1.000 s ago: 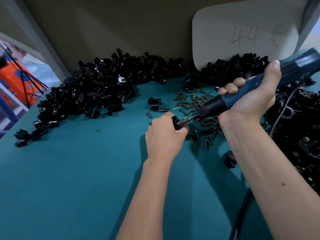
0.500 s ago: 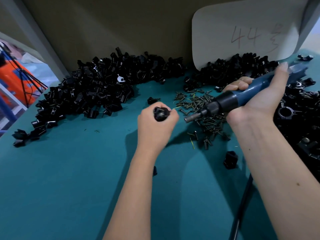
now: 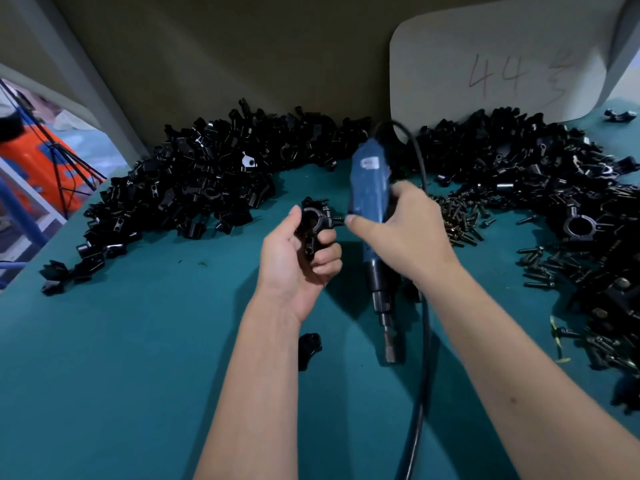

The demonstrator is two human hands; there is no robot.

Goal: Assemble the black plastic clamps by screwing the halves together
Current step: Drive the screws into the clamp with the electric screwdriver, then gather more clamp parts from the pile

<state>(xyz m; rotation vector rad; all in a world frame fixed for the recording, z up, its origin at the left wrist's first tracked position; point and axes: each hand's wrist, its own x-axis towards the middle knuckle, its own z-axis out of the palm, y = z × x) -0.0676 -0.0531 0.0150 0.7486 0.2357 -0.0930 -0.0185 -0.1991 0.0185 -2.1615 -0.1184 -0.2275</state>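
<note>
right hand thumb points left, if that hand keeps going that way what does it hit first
Probably the black clamp gripped in the left hand: the right hand, holding the blue screwdriver, has its thumb tip beside the clamp's protruding screw, though depth is unclear.

Black clamp (image 3: pixel 314 220), round bore facing camera, screws protruding right side, above teal table.

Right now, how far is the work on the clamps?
Done: some joined clamps, such as the ring-shaped one, lie on the right. In hand: the left hand holds a clamp with screws sticking out; the right hand grips the electric screwdriver, bit pointing down, away from the clamp. Left: a big pile of loose halves and many screws.
</note>
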